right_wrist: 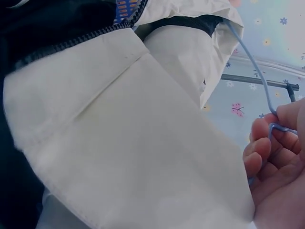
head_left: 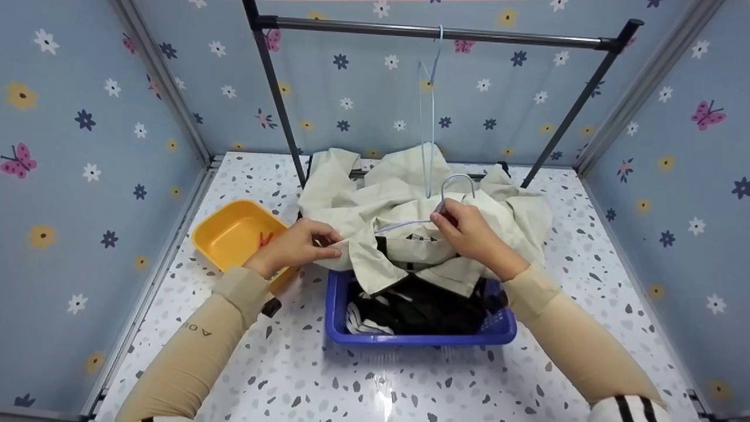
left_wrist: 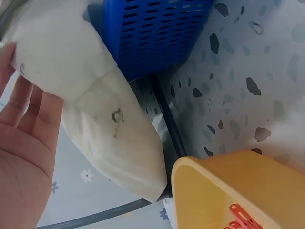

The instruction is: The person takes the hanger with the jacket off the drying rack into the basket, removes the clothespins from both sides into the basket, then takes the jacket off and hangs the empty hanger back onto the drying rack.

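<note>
We are, in our judgement, fitting the wire hanger (head_left: 457,175) into the cream jacket (head_left: 398,196), which is lying below the rail (head_left: 351,27) and overhanging the rear of the blue basket (head_left: 422,339). With the right hand (head_left: 473,232), we are gripping the hanger below its hook, fingers curled around the wire. With the left hand (head_left: 296,245), we are pinching the jacket's edge between thumb and fingers. One wire arm is running under the fabric. The next move is probably calling for seating that arm fully while steadying the hook.
</note>
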`<state>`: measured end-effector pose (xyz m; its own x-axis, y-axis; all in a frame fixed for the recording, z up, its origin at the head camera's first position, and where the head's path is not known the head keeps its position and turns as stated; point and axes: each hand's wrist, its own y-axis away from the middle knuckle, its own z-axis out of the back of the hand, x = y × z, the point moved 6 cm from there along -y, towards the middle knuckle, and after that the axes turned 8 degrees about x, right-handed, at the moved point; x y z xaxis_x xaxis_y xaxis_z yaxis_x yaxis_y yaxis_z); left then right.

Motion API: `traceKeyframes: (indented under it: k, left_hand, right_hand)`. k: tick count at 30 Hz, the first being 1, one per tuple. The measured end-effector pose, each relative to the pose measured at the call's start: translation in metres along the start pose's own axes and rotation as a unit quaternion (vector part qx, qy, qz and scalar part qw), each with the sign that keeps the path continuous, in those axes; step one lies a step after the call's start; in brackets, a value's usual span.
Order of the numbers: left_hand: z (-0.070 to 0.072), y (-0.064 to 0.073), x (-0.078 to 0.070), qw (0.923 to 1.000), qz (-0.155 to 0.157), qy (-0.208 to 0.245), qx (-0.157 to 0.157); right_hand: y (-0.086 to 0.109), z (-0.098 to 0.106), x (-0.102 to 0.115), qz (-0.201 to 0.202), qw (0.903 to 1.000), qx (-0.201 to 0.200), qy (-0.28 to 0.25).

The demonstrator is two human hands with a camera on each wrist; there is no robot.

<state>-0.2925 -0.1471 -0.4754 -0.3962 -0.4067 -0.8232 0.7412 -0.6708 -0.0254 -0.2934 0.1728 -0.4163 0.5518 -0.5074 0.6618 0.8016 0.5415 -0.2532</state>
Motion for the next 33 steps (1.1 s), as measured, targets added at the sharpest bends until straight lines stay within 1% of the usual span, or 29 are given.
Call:
traceKeyframes:
  k: [7,14,16,19,22,29,33]
  left_hand:
    - [0.000,-0.001,0.001,0.9999,0.016,-0.007,0.001]
    - [0.001,-0.002,-0.002,0.9997,0.021,-0.011,0.002]
    - [0.001,-0.002,-0.001,0.9995,0.027,-0.013,-0.005]
    - [0.003,-0.001,0.000,0.9990,0.036,-0.020,-0.018]
    - [0.004,0.001,0.003,0.9984,0.038,-0.030,-0.027]
    - [-0.001,0.000,0.008,0.9987,0.032,-0.035,-0.018]
    - [-0.003,-0.001,0.010,0.9988,0.037,-0.027,-0.014]
  right_hand:
    - [-0.001,0.007,0.001,0.017,0.9996,-0.021,0.003]
    - [0.001,0.020,-0.001,0.025,0.9976,-0.063,0.018]
    - [0.002,0.025,-0.002,0.019,0.9973,-0.070,0.015]
    - [0.005,0.032,-0.004,-0.001,0.9971,-0.076,0.008]
    - [0.007,0.038,-0.005,-0.015,0.9970,-0.076,0.003]
    - [0.013,0.048,-0.006,-0.004,0.9960,-0.089,-0.008]
    - [0.016,0.052,-0.008,-0.004,0.9945,-0.101,-0.027]
